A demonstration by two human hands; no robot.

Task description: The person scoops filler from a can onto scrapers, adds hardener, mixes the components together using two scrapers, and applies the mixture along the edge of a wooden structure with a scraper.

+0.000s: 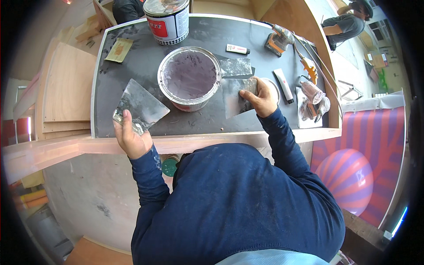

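Spreader point(143, 104) left of the open can point(189, 73) and second spreader point(234, 99) right of it look thin, probably light, springy and slick where smeared, best gripped at the can-averted edges, where left hand point(132, 139) and right hand point(263, 100) pinch them, thumbs uppermost.

Flat grey plate point(142, 102), smeared, turned cornerwise, at ten o'clock from view centre, second flat grey plate point(234, 98), smudged, nearly square-on, at one o'clock
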